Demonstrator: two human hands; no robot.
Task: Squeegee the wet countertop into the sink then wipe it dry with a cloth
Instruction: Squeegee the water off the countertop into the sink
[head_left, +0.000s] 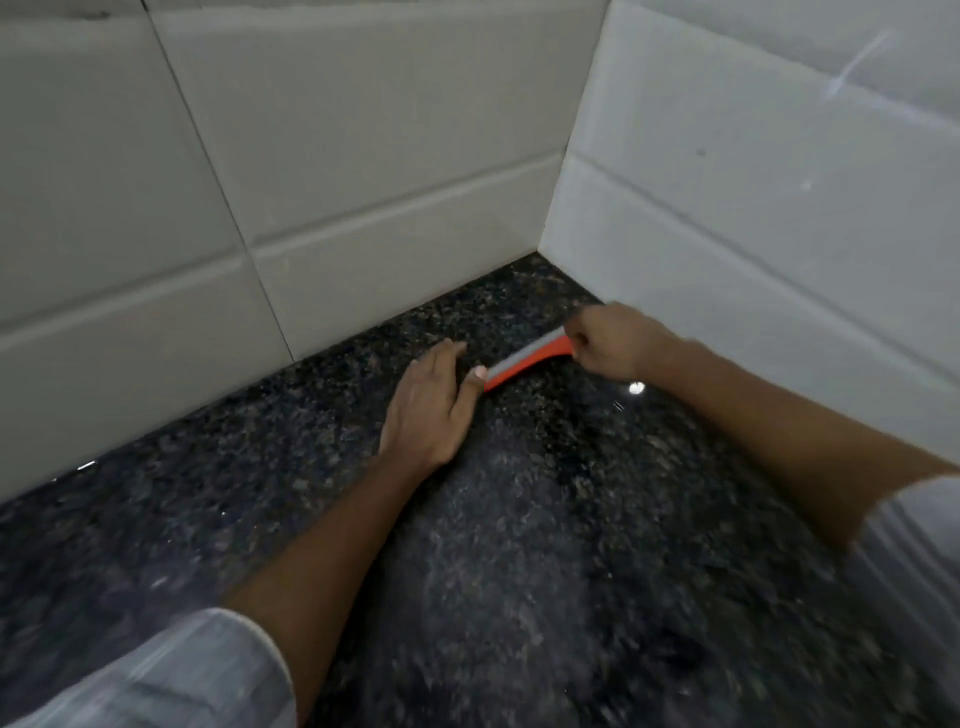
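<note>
No container shows in the frame. The squeegee (524, 359) lies a little right of the middle of the frame, low on the dark speckled countertop (519, 519), near the corner where the two walls of white tiles (363, 156) meet. It is orange, with a grey strip along its upper edge, and it runs slanted, from lower left to upper right.

The right hand (610, 340) is at its upper right end, with the fingers curled round the handle, so this end is hidden in the fist. The left hand (434, 405) lies flat on the countertop, just left of the squeegee; its fingers are straight and pressed together, and the thumb tip touches the lower left end of the squeegee.

A small bright spot of light reflects on the countertop just below the right hand. Both forearms come from the lower edge, with light striped sleeves (171, 680) at the lower left and lower right.
</note>
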